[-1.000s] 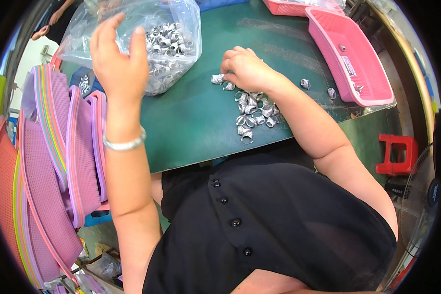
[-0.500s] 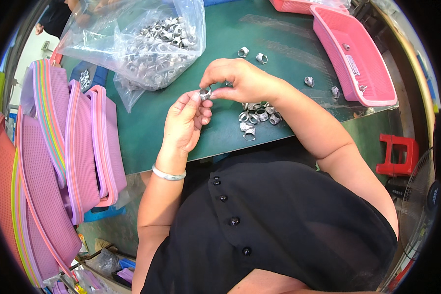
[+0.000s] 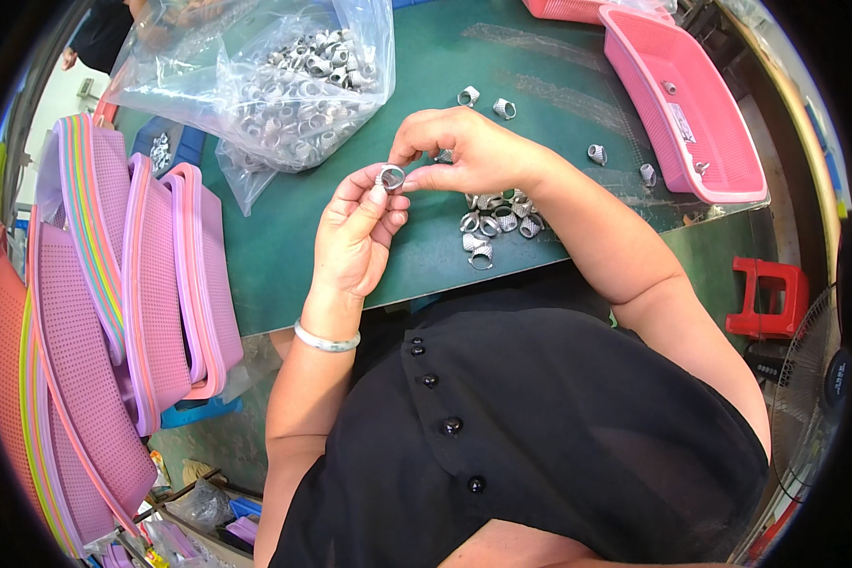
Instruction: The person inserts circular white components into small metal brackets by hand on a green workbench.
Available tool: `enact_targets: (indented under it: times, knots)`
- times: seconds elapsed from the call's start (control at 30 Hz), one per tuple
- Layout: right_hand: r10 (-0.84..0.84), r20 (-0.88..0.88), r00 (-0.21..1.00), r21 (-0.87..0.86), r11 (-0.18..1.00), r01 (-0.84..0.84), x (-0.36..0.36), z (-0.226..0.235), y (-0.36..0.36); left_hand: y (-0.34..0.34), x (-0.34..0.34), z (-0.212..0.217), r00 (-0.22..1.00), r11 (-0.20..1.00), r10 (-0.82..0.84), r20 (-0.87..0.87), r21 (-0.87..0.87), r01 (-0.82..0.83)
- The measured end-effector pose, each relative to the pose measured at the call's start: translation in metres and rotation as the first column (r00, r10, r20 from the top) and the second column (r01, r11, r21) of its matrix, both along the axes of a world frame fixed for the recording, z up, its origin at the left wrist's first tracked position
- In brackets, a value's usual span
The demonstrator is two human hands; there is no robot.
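A silver ring with its round opening turned up is held above the green table. My left hand pinches it between thumb and fingers. From the other side, the bent index finger and thumb of my right hand close on the same ring. Just below my right wrist lies a small pile of rings with textured faces, partly hidden by the forearm. Past my right hand are two loose rings. A clear plastic bag full of similar rings stands beyond my left hand.
A pink basket at the right holds a few small pieces; two rings lie beside it. Stacked pink and purple baskets crowd the left. A blue tray sits behind them. A red stool and a fan are at the right.
The ring between my hands has been turned so its round opening now faces up more plainly. Both hands stay in nearly the same place.
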State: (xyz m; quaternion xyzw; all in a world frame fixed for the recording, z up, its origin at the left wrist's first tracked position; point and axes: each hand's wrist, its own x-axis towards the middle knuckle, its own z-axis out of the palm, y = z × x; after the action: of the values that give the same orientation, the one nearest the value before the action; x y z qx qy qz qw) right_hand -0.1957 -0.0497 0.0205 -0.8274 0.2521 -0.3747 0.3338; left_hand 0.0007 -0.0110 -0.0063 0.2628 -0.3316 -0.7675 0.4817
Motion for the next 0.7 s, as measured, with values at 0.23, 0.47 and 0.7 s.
enact_targets:
  times: [0.23,0.47,0.7]
  knots:
    - [0.005,0.000,1.000,-0.007,1.000,-0.005,-0.0010,-0.0022,-0.0006,-0.0010,0.0020,-0.0018,0.997,1.000,-0.021,-0.076,0.019,0.022]
    - [0.002,-0.002,1.000,0.009,1.000,-0.002,-0.0009,0.0006,-0.0002,0.0025,-0.0023,-0.0025,0.997,0.992,0.074,0.015,-0.104,-0.072]
    - [-0.106,-0.023,0.994,0.059,0.993,0.107,-0.0024,0.0001,-0.0029,0.0049,-0.0047,0.0006,0.984,0.968,0.160,0.075,-0.207,-0.141]
